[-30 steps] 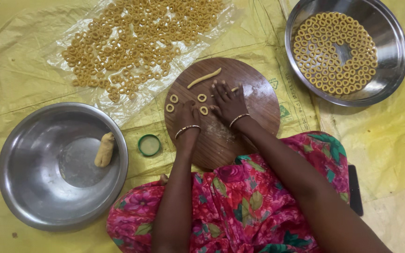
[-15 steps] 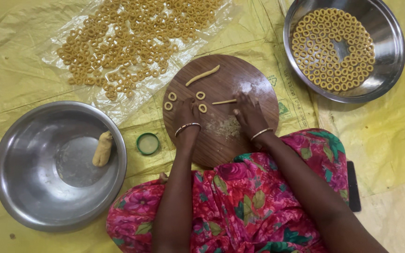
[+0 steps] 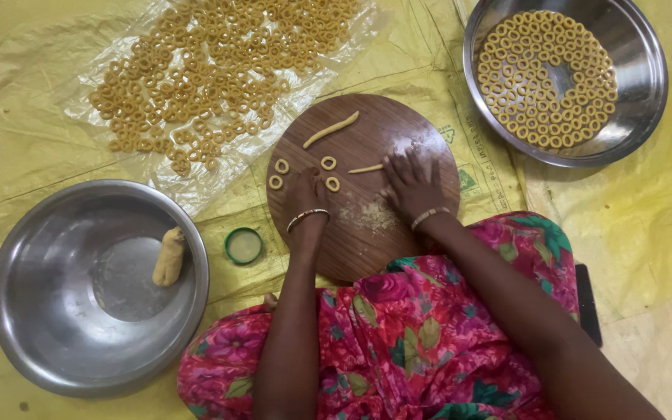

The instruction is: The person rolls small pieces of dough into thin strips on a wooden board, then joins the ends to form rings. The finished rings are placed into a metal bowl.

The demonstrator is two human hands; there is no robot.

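Head view looked down on a round wooden board (image 3: 367, 233), where the right hand (image 3: 412, 185) lay flat, fingers spread, on a thin dough strip (image 3: 365, 169). Beside it the left hand (image 3: 306, 189) rested among small dough rings (image 3: 280, 166); its grip seemed loosely curled, though I could not tell whether it held anything. A thicker dough roll (image 3: 330, 129) lay apart
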